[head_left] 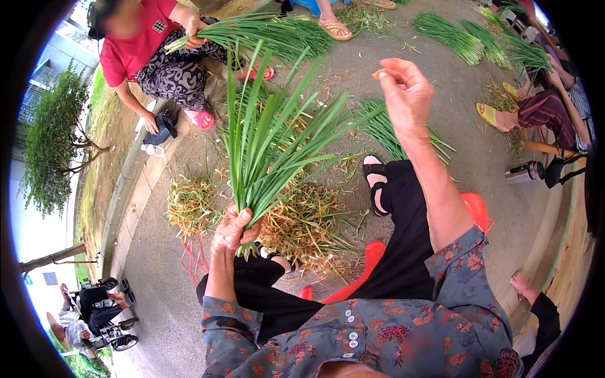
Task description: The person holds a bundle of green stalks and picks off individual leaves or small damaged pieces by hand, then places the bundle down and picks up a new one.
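My left hand is wrapped round the lower stalks of a bunch of garlic chives. The long flat green leaves fan upward and to the right, while the pale cut ends poke out below my fist. Raised at the upper right, my right hand is apart from the bunch, its thumb and fingers drawn together. Whatever lies between those fingertips, if anything, is too small to make out. Under the bunch spreads a heap of yellowed, withered trimmings. A flat pile of garlic chives lies on the ground beyond my sandalled foot.
A smaller trimmings heap lies at left. Across from me, a person in a red shirt holds another chive bunch. More chives lie far right, near other people's feet. A steel flask is at right; a wheelchair stands lower left.
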Available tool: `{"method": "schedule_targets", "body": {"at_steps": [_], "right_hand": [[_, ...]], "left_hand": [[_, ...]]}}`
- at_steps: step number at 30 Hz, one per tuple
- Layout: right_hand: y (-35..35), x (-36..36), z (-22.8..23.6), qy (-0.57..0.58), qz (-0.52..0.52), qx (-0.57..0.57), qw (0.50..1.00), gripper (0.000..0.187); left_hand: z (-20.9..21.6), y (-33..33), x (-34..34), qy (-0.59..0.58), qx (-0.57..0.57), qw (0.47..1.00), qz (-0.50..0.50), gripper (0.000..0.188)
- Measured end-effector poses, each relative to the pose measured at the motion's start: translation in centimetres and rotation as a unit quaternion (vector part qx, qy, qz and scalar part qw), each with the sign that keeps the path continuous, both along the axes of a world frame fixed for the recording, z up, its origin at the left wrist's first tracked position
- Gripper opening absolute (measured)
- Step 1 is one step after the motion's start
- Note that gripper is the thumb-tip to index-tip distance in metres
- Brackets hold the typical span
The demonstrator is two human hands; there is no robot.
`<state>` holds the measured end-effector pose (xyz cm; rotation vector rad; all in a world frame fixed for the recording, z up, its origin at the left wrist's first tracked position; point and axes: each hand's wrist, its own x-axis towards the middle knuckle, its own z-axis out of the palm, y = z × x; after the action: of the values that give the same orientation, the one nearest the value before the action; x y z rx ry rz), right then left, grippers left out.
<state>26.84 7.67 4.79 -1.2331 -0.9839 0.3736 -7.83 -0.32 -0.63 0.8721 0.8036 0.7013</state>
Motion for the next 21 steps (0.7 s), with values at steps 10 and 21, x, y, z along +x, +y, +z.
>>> {"method": "schedule_targets", "body": {"at_steps": [10, 21], "right_hand": [[0.3, 0.9, -0.9, 0.094, 0.060, -0.036, 0.993, 0.013], [0.1, 0.0, -1.0, 0.058, 0.085, -0.033, 0.994, 0.009]], "left_hand": [[-0.2, 0.0, -0.5, -0.050, 0.002, 0.999, 0.003, 0.055], [-1.2, 0.3, -0.8, -0.136, -0.027, 0.990, 0.003, 0.052]]}}
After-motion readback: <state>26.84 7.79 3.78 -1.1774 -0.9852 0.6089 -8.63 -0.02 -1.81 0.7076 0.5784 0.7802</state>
